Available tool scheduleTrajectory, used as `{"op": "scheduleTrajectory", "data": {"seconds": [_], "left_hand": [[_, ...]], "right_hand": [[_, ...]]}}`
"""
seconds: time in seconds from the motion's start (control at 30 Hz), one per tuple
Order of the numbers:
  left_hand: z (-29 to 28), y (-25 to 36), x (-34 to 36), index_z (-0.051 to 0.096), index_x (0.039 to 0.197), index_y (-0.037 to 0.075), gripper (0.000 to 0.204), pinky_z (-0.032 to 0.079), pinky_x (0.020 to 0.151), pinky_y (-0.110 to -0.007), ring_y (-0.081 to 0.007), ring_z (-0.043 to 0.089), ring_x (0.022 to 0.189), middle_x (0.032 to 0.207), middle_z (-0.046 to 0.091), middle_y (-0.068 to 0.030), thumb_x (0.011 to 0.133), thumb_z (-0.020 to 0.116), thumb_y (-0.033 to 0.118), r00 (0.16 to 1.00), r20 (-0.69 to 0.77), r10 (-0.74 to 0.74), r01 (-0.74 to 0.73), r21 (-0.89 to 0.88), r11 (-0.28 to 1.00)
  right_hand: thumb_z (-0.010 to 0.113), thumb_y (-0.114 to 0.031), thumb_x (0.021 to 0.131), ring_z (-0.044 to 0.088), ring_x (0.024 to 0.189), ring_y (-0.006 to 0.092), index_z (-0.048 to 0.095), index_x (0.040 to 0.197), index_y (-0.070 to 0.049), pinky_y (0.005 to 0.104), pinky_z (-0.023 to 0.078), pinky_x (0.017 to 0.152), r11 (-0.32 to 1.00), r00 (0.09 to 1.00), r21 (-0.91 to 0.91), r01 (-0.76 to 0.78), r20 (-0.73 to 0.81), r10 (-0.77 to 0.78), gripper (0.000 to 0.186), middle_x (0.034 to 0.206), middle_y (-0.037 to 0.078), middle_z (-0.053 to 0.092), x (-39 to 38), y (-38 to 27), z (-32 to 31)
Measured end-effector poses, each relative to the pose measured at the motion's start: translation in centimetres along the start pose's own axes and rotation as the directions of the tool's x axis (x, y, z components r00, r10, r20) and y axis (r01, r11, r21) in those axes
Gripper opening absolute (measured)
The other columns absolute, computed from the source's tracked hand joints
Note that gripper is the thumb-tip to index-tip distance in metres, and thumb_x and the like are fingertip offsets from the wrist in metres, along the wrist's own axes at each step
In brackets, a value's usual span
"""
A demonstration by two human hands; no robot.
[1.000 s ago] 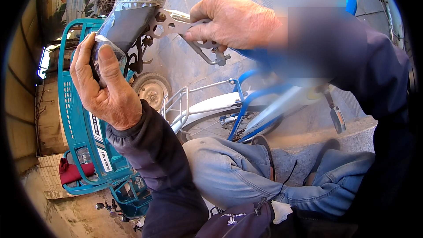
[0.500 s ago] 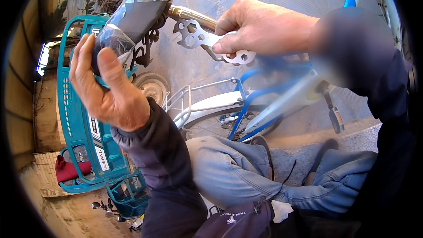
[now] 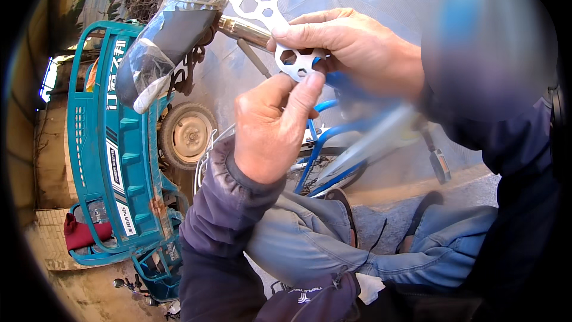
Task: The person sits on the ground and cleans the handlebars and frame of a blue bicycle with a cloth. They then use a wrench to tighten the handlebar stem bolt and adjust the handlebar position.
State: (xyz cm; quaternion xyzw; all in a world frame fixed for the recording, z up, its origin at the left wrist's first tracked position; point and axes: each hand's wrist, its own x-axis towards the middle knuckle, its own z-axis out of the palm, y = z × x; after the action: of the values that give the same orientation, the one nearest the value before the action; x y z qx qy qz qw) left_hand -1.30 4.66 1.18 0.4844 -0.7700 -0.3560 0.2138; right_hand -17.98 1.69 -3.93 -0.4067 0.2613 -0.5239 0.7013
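A flat silver multi-hole bicycle spanner [image 3: 259,7] with hexagonal cut-outs is held up between my two hands. My right hand [image 3: 363,53] is closed around its middle, thumb on the upper face. At its lower rounded end, the thumb and fingers of my left hand [image 3: 271,122] pinch the edge. Just beyond my hands a bicycle saddle [image 3: 179,36], black and wrapped in torn clear plastic, sits on a shiny metal seat post [image 3: 245,30]. A thin grey lever [image 3: 253,58] sticks out beneath that post.
A blue and white bicycle frame [image 3: 319,143] stands below my hands, partly blurred, with a pedal [image 3: 440,166] to the right. On the left is a teal cargo tricycle [image 3: 98,161] with a wheel [image 3: 187,136]. My jeans-clad legs [image 3: 322,232] are close below.
My left hand has left the saddle's nose and moved right to grip the spanner's lower end. My right hand has turned the spanner more upright. The view has shifted slightly.
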Motion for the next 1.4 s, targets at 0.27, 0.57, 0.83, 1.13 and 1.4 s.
{"op": "scheduleTrajectory", "data": {"seconds": [0.27, 0.57, 0.83, 1.13, 1.4], "left_hand": [[-0.7, 0.1, 1.2, 0.065, 0.108, -0.003, 0.032, 0.047, 0.059, -0.023, -0.0192, 0.070, 0.071, 0.087, 0.070, -0.0118, 0.101, 0.051, 0.025, 0.994, -0.086, -0.070, 0.046, -0.263, 0.964], [-2.8, 0.2, 1.3, 0.065, 0.094, -0.003, 0.031, 0.048, 0.061, -0.025, -0.0182, 0.066, 0.064, 0.075, 0.063, -0.0081, 0.098, 0.052, 0.024, 0.997, 0.014, -0.079, 0.081, -0.164, 0.983], [-3.2, 0.2, 0.8, 0.065, 0.090, -0.002, 0.030, 0.047, 0.057, -0.023, -0.0139, 0.064, 0.063, 0.080, 0.066, -0.0093, 0.101, 0.053, 0.023, 0.999, -0.021, 0.037, -0.038, -0.054, 0.998], [-5.3, 1.7, -0.4, 0.065, 0.087, -0.004, 0.012, 0.038, 0.056, -0.019, -0.0127, 0.062, 0.068, 0.085, 0.069, -0.0127, 0.095, 0.063, 0.006, 0.379, -0.516, 0.768, -0.522, 0.566, 0.638], [-8.7, 1.2, 1.6, 0.060, 0.125, 0.003, 0.066, 0.042, 0.102, -0.041, -0.0305, 0.052, 0.119, 0.124, 0.058, -0.0150, 0.067, 0.089, 0.015, 0.560, -0.189, 0.806, -0.186, 0.920, 0.345]], "right_hand": [[0.064, -0.038, 0.094, 0.057, 0.075, 0.0049, 0.070, 0.099, -0.005, 0.0191, 0.044, 0.061, 0.990, 1.000, -0.143, -0.004, 0.020, 0.007, 0.034, 0.087, 0.001, 0.065, 0.0, -0.9, -2.8], [0.073, -0.034, 0.089, 0.057, 0.087, 0.0095, 0.062, 0.124, -0.001, 0.0238, 0.047, 0.074, 0.810, 0.958, -0.557, 0.185, 0.287, -0.022, 0.049, 0.098, 0.003, 0.065, 1.1, -4.8, -6.2], [0.075, -0.038, 0.086, 0.057, 0.053, 0.0126, 0.073, 0.084, -0.002, 0.0216, 0.051, 0.052, 0.619, 0.937, -0.771, 0.149, 0.310, 0.160, 0.035, 0.065, 0.008, 0.063, 0.8, -4.6, -4.7], [0.062, -0.026, 0.095, 0.054, 0.066, 0.0089, 0.071, 0.094, -0.001, 0.0253, 0.047, 0.061, 0.802, 0.942, -0.596, 0.031, 0.286, 0.176, 0.026, 0.074, 0.000, 0.062, 1.8, -5.5, -4.1], [0.062, -0.024, 0.095, 0.056, 0.065, 0.0095, 0.071, 0.091, -0.001, 0.0262, 0.048, 0.060, 0.801, 0.978, -0.584, 0.134, 0.206, -0.014, 0.025, 0.074, 0.001, 0.063, 2.3, -5.2, -3.7]]}}
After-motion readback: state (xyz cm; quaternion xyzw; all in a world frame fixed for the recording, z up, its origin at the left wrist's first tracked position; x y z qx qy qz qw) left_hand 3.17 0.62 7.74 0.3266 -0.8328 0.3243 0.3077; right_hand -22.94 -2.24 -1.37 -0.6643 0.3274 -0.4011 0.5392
